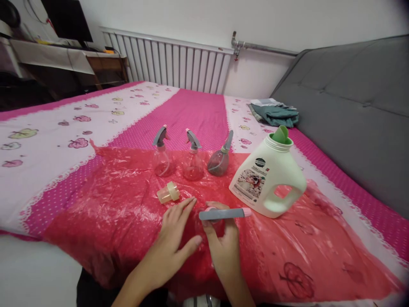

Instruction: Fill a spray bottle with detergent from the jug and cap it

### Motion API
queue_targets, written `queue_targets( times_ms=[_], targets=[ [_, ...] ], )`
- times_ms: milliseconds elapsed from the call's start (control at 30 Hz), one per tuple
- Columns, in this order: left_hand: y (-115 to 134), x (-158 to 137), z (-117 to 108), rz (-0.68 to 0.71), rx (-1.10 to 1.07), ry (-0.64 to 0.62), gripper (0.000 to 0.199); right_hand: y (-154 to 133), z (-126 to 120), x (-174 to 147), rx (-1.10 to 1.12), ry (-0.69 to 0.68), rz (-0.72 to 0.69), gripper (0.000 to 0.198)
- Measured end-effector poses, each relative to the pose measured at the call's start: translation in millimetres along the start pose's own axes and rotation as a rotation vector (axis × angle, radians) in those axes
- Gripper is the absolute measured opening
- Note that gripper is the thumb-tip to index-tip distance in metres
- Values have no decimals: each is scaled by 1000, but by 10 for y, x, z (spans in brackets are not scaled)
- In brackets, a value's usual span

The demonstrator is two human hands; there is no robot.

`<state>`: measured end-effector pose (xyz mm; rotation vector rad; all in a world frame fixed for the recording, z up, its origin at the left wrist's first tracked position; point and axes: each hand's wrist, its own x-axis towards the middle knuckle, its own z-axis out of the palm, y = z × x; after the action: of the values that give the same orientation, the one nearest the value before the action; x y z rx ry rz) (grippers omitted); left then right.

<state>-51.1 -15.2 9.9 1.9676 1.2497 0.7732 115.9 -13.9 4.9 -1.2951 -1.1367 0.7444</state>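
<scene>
My right hand [225,243] is wrapped round the neck of a spray bottle [222,214], whose grey head and pink nozzle point right; its clear body is mostly hidden below. Beside it, my left hand [174,234] lies with fingers stretched forward and thumb apart, holding nothing. Just beyond those fingertips a pale yellow cap [168,193] rests on its side. Three more spray bottles stand behind: one at left [162,160], one in the middle [193,164], and a greyer, tilted one [220,161]. To the right is a large pale detergent jug [268,179] with something green in its mouth.
A red plastic sheet [128,213] covers the near part of the pink patterned bed [198,111]. Folded clothes [276,114] lie by the grey headboard [358,89]. A radiator [169,59] runs along the wall, and a desk [60,57] with a monitor is at far left.
</scene>
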Motion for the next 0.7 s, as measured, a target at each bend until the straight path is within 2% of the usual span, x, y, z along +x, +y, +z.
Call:
queue_targets(
  times_ms=[100, 167, 200, 267, 333, 533, 700],
  targets=[
    [214, 12, -65, 63, -205, 190, 57, 0, 25, 2, 24, -7, -6, 37],
    [401, 101, -30, 140, -225, 295, 55, 17, 66, -11, 49, -10, -6, 38],
    [487, 164, -9, 171, -210, 313, 48, 31, 86, -21, 59, -17, -8, 37],
    [610, 300, 11, 213, -196, 296, 26, 65, 108, -40, 59, -37, -16, 33],
    [649, 418, -14, 213, -206, 255, 18, 98, 101, -50, 26, -52, -24, 28],
    [512, 551, -174, 120, -224, 181, 16, 156, 51, -51, -80, -27, 1, 35],
    [397, 545, -194, 167, -281, -4, 23, 247, 68, -45, -97, -20, -2, 40]
  ],
)
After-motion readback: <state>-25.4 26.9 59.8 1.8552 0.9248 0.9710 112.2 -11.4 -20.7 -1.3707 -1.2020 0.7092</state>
